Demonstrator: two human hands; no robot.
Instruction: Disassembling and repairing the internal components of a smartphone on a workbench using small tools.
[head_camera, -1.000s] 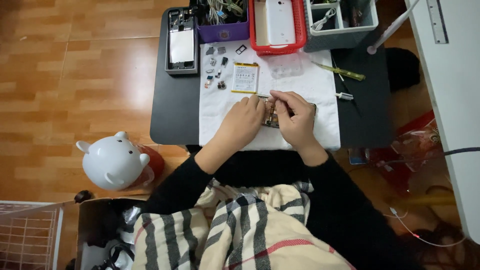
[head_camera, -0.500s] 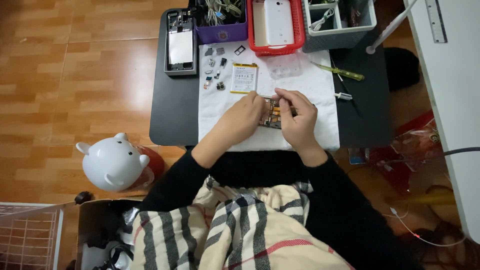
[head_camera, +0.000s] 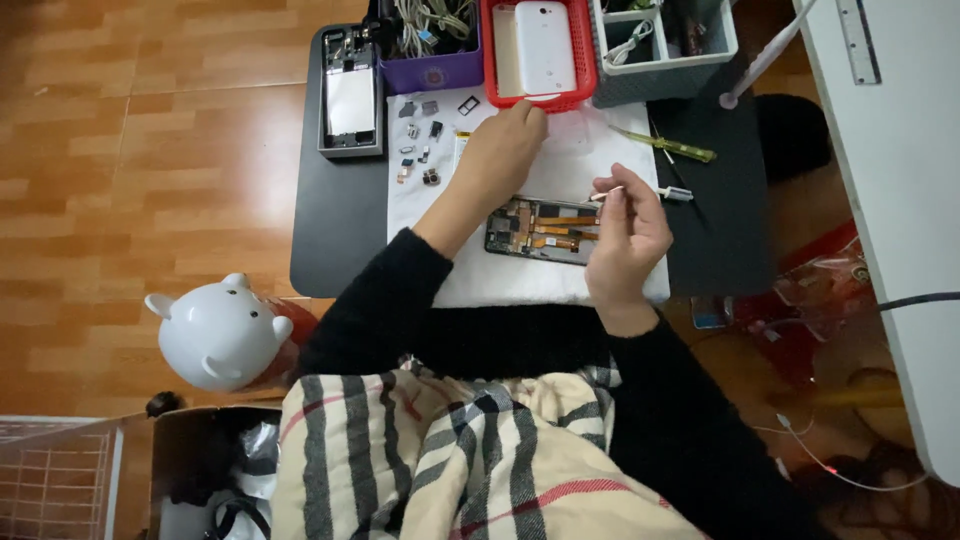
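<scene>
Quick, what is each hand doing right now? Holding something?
Left hand: reaching up the white mat, fingers curled; whether it holds anything cannot be told.
Right hand: closed on a thin tool over the opened phone.

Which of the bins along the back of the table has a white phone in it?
The red mesh basket, the middle one, holds the white phone. The purple bin on its left holds cables; the grey divided bin sits on its right.

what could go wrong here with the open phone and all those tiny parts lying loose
The left hand reaches across the small loose parts on the white mat; its sleeve could sweep them off. The right hand holds a thin tool over the opened phone; a slip might scratch its exposed orange cables.
</scene>
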